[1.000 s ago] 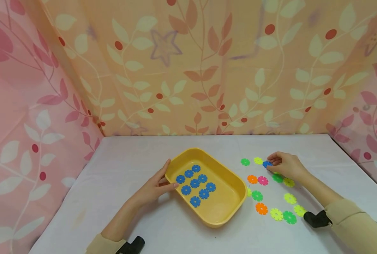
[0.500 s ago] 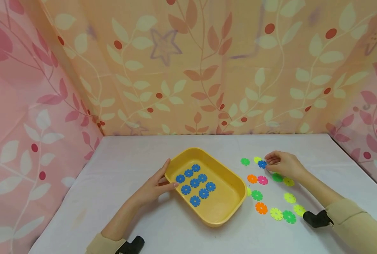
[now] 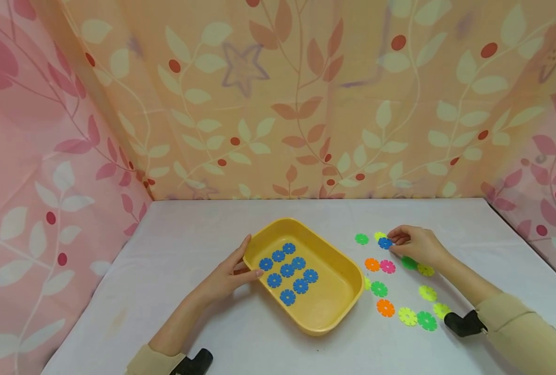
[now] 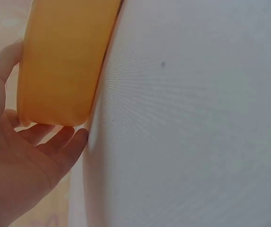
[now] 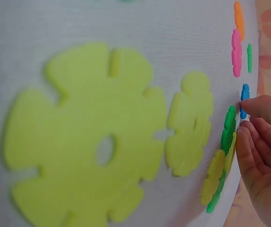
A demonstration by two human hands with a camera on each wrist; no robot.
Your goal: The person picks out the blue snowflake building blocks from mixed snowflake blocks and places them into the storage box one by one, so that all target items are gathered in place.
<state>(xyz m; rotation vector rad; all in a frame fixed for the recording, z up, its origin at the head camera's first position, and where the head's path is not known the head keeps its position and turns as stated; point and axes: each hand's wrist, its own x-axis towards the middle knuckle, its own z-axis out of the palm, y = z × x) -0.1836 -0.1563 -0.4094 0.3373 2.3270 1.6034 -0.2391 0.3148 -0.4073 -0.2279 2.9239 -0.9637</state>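
Note:
My left hand holds the near left corner of a yellow plastic tray, thumb over the rim and fingers along the outer wall. In the left wrist view the fingers touch the tray's end wall. Several blue notched discs lie in rows in the tray's left part. At the back right, my right hand pinches a blue notched disc between thumb and fingertips. That blue disc partly covers a yellow disc in the head view.
Right of the tray, several loose discs lie on the white cloth, among them a green disc, a pink disc, an orange disc and a yellow disc. A patterned curtain stands behind the table.
My right hand has shifted a little to the left with the blue disc, which now overlaps the yellow disc. The left hand and the tray have stayed in place.

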